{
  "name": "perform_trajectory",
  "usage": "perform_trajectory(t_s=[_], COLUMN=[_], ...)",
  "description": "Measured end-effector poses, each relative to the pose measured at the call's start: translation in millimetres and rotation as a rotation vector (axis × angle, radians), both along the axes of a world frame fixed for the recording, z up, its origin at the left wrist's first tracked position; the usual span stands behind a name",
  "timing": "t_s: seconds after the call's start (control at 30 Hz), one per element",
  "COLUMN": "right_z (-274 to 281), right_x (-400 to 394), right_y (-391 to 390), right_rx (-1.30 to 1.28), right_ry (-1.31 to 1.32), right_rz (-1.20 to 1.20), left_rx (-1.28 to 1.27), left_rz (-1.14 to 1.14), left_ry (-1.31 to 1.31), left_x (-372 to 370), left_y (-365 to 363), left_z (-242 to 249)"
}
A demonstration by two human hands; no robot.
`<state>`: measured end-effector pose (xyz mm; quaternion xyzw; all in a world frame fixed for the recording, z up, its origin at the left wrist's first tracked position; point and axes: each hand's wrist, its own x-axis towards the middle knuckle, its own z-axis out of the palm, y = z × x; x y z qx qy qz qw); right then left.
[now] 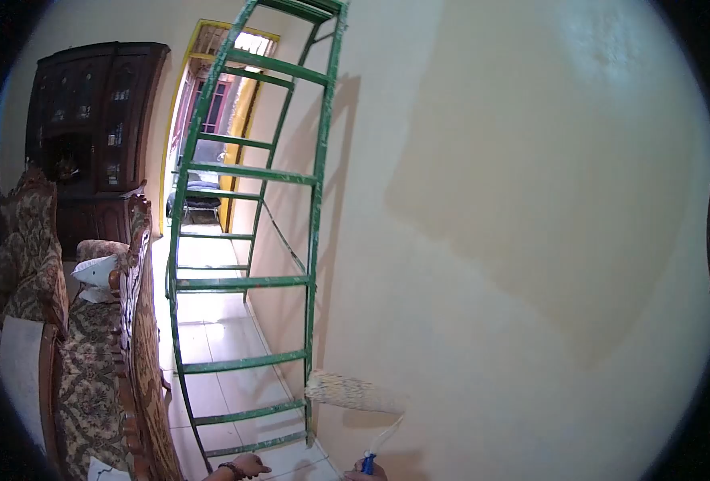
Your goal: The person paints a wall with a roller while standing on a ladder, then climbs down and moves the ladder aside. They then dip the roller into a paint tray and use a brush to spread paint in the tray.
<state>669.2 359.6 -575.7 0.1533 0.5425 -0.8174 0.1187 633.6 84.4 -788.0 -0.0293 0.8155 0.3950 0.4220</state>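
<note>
The paint roller (355, 393) is low in the view, in front of the wall, its left end overlapping the right leg of the ladder. Its sleeve is pale and mottled; whether it touches the wall I cannot tell. A thin bent frame (388, 433) runs down from its right end to a blue handle (369, 462), which the right hand (367, 472) grips at the bottom edge. The left hand (250, 465), with a dark bracelet (230, 469) at the wrist, is just in front of the ladder's foot, one finger extended; the other fingers are too hidden to tell whether it grasps anything.

The wall (443, 321) is pale cream, with a large, darker beige patch (547, 200) on its upper right part and a bright sheen near the top. The green ladder (248, 283), flecked with light paint, stands upright along the wall and casts a shadow on it. Beneath is a floor (219, 337) of white tiles, bright near a yellow-framed doorway (233, 160), where a dark chair (203, 206) shows. At left are carved, floral-upholstered sofas (90, 389), a white cushion (94, 271) and, behind them, a dark wooden cabinet (90, 120).
</note>
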Motion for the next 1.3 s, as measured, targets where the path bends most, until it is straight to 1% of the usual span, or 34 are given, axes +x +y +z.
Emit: perform_trajectory(t_s=[0.03,0.07,0.1,0.13,0.17,0.2,0.23,0.27,0.3,0.33,0.37,0.4,0.43,0.5,0.57,0.6,0.63,0.67,0.7,0.77,0.8,0.83,0.87,0.9,0.93,0.97,1.03,1.1,1.13,1.17,1.23,1.27,1.3], right_z=[3,12,26,39,44,45,44,29,25,22,21,22,23,25,21,27,37,42,38,26,20,21,24,29,39,45,36,36,33,28,21,11,0], right_x=[-13,-25,-39,-53,-66,-79,-93,-110,-119,-128,-138,-146,-153,-172,-196,-211,-226,-240,-259,-310,-335,-353,-371,-388,-398,-407,-437,-452,-455,-457,-470,-477,-487], right_y=[-5,-10,-17,-26,-40,-54,-63,-63,-69,-79,-90,-100,-107,-117,-123,-127,-127,-126,-122,-114,-114,-118,-121,-127,-134,-137,-139,-143,-143,-140,-136,-132,-128], right_rx=[0.108,0.117,0.019,-0.076,-0.066,0.1,0.267,0.188,0.191,0.297,0.397,0.387,0.398,0.413,0.439,0.436,0.331,0.226,0.22,0.095,0.223,0.35,0.337,0.318,0.322,0.324,0.271,0.269,0.271,0.267,0.204,0.192,0.178], right_ry=[0.076,0.086,0.127,0.16,0.159,0.146,0.136,0.178,0.194,0.277,0.359,0.372,0.362,0.365,0.365,0.368,0.364,0.356,0.352,0.456,0.522,0.578,0.605,0.631,0.599,0.561,0.607,0.572,0.58,0.569,0.55,0.574,0.611], right_rz=[-0.022,-0.013,0.044,0.1,0.107,0.018,-0.072,-0.082,-0.074,-0.109,-0.149,-0.15,-0.146,-0.146,-0.22,-0.214,-0.191,-0.167,-0.156,-0.036,-0.057,-0.075,-0.071,-0.063,-0.042,-0.026,0.019,0.081,0.118,0.122,0.149,0.164,0.179], left_rx=[-0.002,-0.034,-0.026,0.01,0.046,-0.009,0.001,0.021,0.039,0.042,-0.028,-0.103,-0.02,0.15,0.193,0.159,0.134,-0.001,-0.142,-0.265,-0.112,-0.205,-0.249,-0.289,-0.209,-0.04,0.197,0.234,0.106,0.095,0.269,0.349,0.463], left_rz=[0.063,0.007,0.017,0.149,0.28,0.279,0.282,0.354,0.43,0.44,0.653,0.854,1.073,1.331,1.418,1.436,1.44,1.429,1.411,1.388,1.438,1.437,1.447,1.448,1.454,1.449,1.376,1.334,1.362,1.361,1.373,1.369,1.453], left_ry=[0.002,0.0,0.011,0.052,0.086,0.152,0.149,0.196,0.25,0.266,0.622,0.981,1.145,1.252,1.3,1.408,1.455,1.577,1.696,1.767,1.609,1.642,1.657,1.615,1.563,1.499,1.496,1.324,1.408,1.401,1.254,1.286,1.192], left_x=[-11,-25,-37,-47,-54,-68,-81,-98,-119,-140,-161,-180,-191,-211,-228,-232,-236,-235,-234,-242,-242,-247,-252,-255,-259,-263,-266,-265,-273,-268,-273,-277,-280], left_y=[-7,-18,-27,-38,-48,-58,-67,-77,-88,-96,-101,-105,-109,-122,-139,-148,-159,-167,-176,-195,-199,-205,-210,-216,-220,-224,-223,-230,-237,-239,-245,-250,-248], left_z=[-3,16,12,4,-4,-8,-9,-5,0,6,13,26,73,132,156,171,173,190,210,226,234,237,236,237,238,237,259,256,239,240,248,237,234])
